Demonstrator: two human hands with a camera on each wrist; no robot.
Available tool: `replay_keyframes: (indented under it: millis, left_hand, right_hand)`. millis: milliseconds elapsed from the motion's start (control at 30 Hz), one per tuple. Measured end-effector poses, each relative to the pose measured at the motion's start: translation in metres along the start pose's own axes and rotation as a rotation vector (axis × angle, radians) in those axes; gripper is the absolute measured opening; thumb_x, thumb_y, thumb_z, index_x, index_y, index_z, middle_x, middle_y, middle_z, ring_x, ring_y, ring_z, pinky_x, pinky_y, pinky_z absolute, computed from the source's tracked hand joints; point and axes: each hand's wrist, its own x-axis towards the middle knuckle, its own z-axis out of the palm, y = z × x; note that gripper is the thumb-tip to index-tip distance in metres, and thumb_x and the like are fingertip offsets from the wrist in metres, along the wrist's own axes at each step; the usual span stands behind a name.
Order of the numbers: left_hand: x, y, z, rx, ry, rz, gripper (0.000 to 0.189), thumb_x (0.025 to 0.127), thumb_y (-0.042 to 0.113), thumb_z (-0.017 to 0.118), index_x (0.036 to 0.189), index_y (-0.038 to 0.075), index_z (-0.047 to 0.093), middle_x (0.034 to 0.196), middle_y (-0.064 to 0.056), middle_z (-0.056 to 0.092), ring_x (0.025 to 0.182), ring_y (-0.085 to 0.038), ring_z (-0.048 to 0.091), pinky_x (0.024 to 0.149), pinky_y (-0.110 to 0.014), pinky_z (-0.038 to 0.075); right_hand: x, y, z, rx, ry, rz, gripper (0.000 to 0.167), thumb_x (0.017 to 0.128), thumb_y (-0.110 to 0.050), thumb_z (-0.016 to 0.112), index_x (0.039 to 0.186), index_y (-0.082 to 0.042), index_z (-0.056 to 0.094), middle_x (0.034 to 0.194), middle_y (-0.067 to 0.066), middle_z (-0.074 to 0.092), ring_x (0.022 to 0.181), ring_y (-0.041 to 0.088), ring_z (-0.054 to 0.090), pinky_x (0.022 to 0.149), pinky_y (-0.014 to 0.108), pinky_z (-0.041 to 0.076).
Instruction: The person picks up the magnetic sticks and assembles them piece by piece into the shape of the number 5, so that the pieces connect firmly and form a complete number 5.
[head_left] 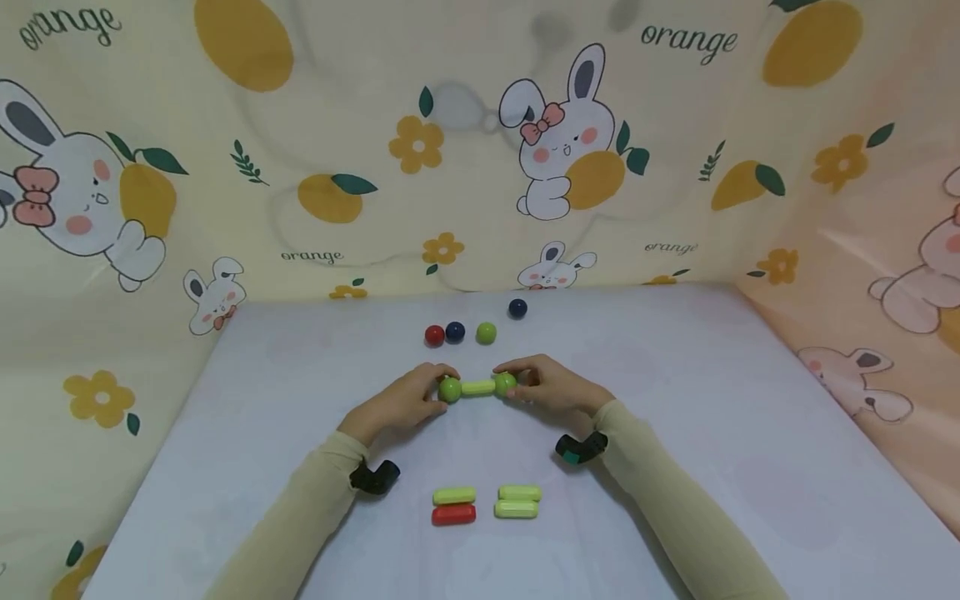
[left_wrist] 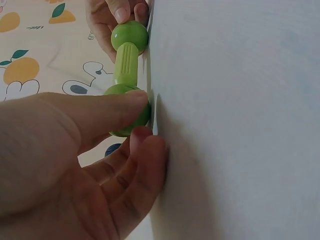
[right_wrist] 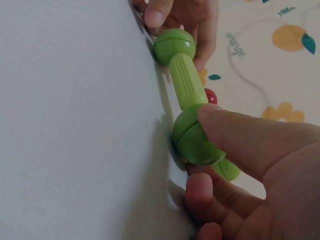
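Head view shows our left hand [head_left: 401, 403] pinching the left green ball [head_left: 450, 390] and our right hand [head_left: 558, 386] the right green ball [head_left: 504, 384], a pale green rod [head_left: 477, 388] between them above mid-table [head_left: 675, 358]. We judge all three light, stiff, slightly slippery, best gripped by the balls.

1. We see a cream printed backdrop [head_left: 480, 42] rising behind a smooth, pale lilac-white tabletop [head_left: 697, 400].
2. On the backdrop we find white cartoon rabbits [head_left: 558, 150], big yellow-orange fruit [head_left: 243, 46], yellow flowers [head_left: 416, 144], green leaves [head_left: 636, 161] and the curly word "orange" [head_left: 688, 40].
3. Matching print covers the left wall [head_left: 97, 325]; the right wall [head_left: 847, 275] looks pinker to us.
4. We notice soft, rather dim light, with faint creases in the backdrop.
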Motion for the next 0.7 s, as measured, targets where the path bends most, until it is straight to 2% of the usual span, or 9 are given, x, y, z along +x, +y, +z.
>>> replay_keyframes:
  millis: [200, 333, 400, 533, 600, 700]
  left_hand:
    - [0.0001, 0.0012, -0.0037, 0.015, -0.009, -0.017, 0.046, 0.097, 0.011, 0.066, 0.141, 0.014, 0.052, 0.129, -0.008, 0.055, 0.097, -0.017, 0.051, 0.087, -0.034, 0.047]
    - [-0.0011, 0.0016, -0.0037, 0.010, 0.001, -0.023, 0.046, 0.098, 0.012, 0.066, 0.141, 0.015, 0.053, 0.129, -0.008, 0.055, 0.098, -0.018, 0.051, 0.089, -0.036, 0.047]
    - [-0.0007, 0.0007, -0.0041, -0.005, -0.015, -0.017, 0.045, 0.098, 0.013, 0.065, 0.142, 0.016, 0.053, 0.130, -0.009, 0.055, 0.099, -0.018, 0.051, 0.089, -0.035, 0.047]
    - [-0.0008, -0.0035, -0.0063, -0.081, -0.064, -0.026, 0.044, 0.101, 0.018, 0.062, 0.143, 0.017, 0.051, 0.139, -0.013, 0.054, 0.090, -0.017, 0.056, 0.081, -0.032, 0.050]
    - [-0.0015, -0.0065, -0.0094, -0.118, -0.067, -0.038, 0.042, 0.102, 0.019, 0.060, 0.143, 0.017, 0.051, 0.141, -0.015, 0.053, 0.082, -0.017, 0.058, 0.074, -0.030, 0.051]
    - [0.0033, -0.0060, -0.0059, -0.170, -0.072, -0.028, 0.040, 0.103, 0.018, 0.057, 0.142, 0.016, 0.051, 0.139, -0.016, 0.054, 0.073, -0.017, 0.056, 0.066, -0.027, 0.049]
  right_hand:
    - [0.0031, -0.0010, -0.0026, -0.007, -0.003, -0.044, 0.044, 0.097, -0.016, 0.068, 0.140, -0.010, 0.060, 0.132, 0.013, 0.064, 0.085, 0.014, 0.058, 0.082, 0.030, 0.048]
    - [0.0033, -0.0006, -0.0029, -0.005, -0.006, -0.066, 0.043, 0.097, -0.016, 0.068, 0.139, -0.009, 0.061, 0.132, 0.012, 0.065, 0.083, 0.013, 0.058, 0.080, 0.028, 0.048]
    - [0.0019, -0.0003, -0.0029, -0.007, -0.005, -0.058, 0.043, 0.097, -0.016, 0.068, 0.139, -0.009, 0.061, 0.132, 0.012, 0.065, 0.083, 0.013, 0.057, 0.079, 0.027, 0.048]
    - [0.0001, -0.0001, -0.0017, -0.003, -0.010, -0.063, 0.043, 0.097, -0.014, 0.067, 0.139, -0.005, 0.060, 0.135, 0.016, 0.063, 0.088, 0.012, 0.057, 0.077, 0.024, 0.048]
    - [0.0019, -0.0020, -0.0009, -0.005, -0.013, -0.070, 0.043, 0.098, -0.015, 0.067, 0.139, -0.005, 0.060, 0.137, 0.017, 0.062, 0.091, 0.012, 0.058, 0.079, 0.024, 0.049]
    - [-0.0036, 0.0002, -0.0019, -0.011, -0.001, -0.053, 0.043, 0.099, -0.017, 0.066, 0.140, -0.007, 0.060, 0.136, 0.015, 0.063, 0.095, 0.011, 0.058, 0.080, 0.024, 0.049]
